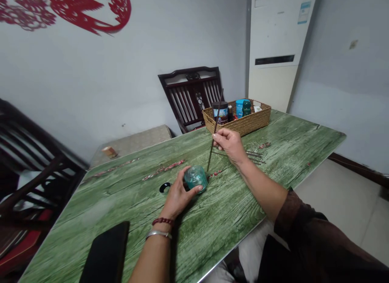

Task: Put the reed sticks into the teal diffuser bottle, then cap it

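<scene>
My left hand is wrapped around a small teal glass bottle standing on the green wood-grain table. My right hand pinches a thin dark stick held nearly upright, its lower tip just beside the bottle's right side. A black ring-shaped cap lies on the table left of the bottle. A few more dark sticks lie flat on the table behind my right hand.
A woven basket holding jars and bottles stands at the table's far side. A dark flat object lies at the near left. Wooden chairs stand behind and to the left. A white standing air conditioner fills the corner.
</scene>
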Tool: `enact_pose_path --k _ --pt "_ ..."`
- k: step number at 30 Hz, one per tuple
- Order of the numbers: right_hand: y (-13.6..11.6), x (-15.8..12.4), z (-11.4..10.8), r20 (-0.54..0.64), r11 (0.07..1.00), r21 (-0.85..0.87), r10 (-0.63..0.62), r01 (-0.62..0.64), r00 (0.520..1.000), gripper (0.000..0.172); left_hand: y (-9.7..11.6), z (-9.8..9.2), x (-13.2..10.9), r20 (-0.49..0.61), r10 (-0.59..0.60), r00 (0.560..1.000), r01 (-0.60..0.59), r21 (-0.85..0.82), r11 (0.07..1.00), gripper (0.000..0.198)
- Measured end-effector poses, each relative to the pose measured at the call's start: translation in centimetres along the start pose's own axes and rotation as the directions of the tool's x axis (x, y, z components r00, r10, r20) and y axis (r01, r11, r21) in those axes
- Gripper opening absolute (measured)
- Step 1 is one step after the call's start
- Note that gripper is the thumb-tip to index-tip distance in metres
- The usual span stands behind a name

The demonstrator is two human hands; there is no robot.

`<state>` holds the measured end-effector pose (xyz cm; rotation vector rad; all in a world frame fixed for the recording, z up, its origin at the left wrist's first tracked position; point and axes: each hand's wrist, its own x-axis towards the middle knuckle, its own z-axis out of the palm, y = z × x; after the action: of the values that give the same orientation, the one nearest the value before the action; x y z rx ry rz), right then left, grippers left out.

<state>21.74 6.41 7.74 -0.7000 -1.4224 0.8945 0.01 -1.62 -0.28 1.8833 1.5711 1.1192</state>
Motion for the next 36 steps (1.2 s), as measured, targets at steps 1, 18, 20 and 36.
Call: enact_pose_path --k 1,18,20,36 --pt "-0.8 -0.1 0.8 0.008 0.999 0.049 -0.025 0.024 1.0 0.031 0.0 0.0 0.0 0.01 0.0 1.0 0.0 0.007 1.0 0.076" --pt "1.8 -1.1 5.9 0.277 0.916 -0.386 0.005 0.107 0.961 0.014 -0.2 -0.1 -0.1 0.047 0.024 0.999 -0.027 0.07 0.997 0.078" --pt "2.1 -1.1 4.2 0.282 0.878 -0.467 0.039 0.102 0.959 0.019 -0.4 -0.1 0.0 0.037 0.024 0.999 -0.027 0.093 0.995 0.079" --pt "7.2 -0.7 -5.6 0.028 0.127 -0.991 0.425 -0.03 0.905 0.024 -0.6 -0.3 0.2 0.03 0.029 0.999 -0.034 0.164 0.986 0.077"
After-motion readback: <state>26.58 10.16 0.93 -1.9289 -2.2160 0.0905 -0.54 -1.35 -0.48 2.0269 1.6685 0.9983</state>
